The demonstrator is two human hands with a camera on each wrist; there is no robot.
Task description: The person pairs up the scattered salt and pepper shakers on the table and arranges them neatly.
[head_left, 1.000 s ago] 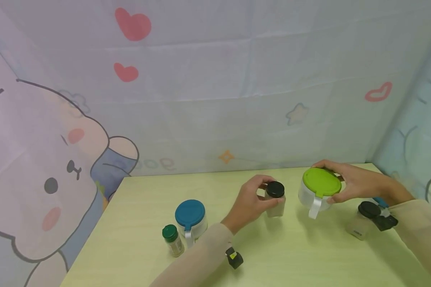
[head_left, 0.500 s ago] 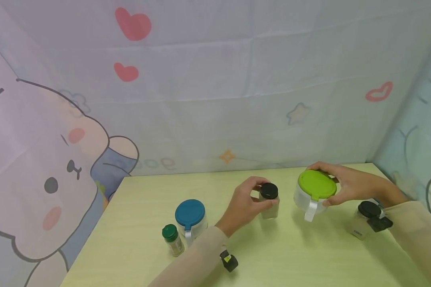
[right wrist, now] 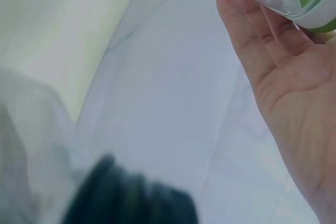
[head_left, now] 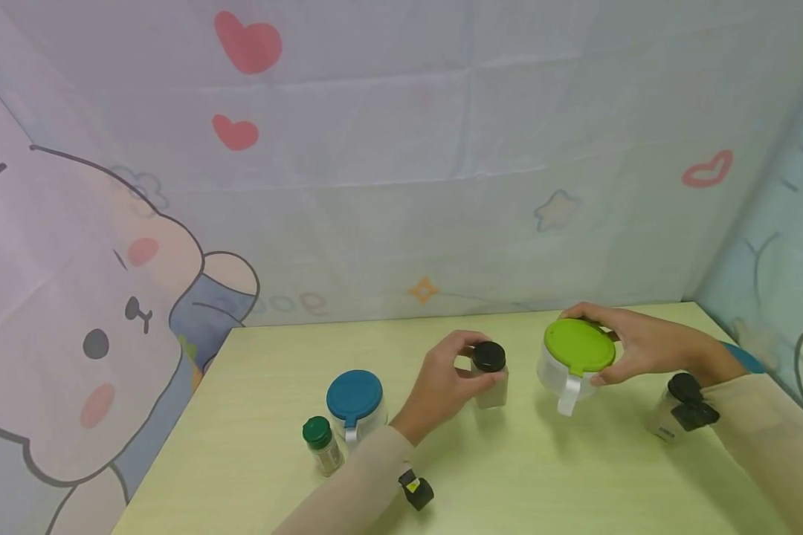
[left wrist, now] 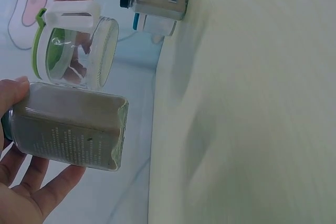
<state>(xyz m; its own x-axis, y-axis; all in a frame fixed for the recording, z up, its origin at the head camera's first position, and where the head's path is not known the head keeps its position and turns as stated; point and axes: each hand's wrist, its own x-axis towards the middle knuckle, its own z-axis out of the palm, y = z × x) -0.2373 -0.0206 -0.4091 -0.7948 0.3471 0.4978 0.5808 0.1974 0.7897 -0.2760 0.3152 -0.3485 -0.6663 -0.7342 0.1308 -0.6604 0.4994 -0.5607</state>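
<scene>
Holding with curled fingers, our left hand (head_left: pixel 444 383) grips the slippery jar (head_left: pixel 491 375) mid-frame; our right hand (head_left: pixel 642 345) clasps the light tub (head_left: pixel 571 365) beside it.

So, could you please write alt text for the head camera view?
A left hand holds a small clear black-capped jar, and a right hand holds a clear green-lidded container, over a pale yellow-green table. A blue-lidded container stands nearby.
</scene>
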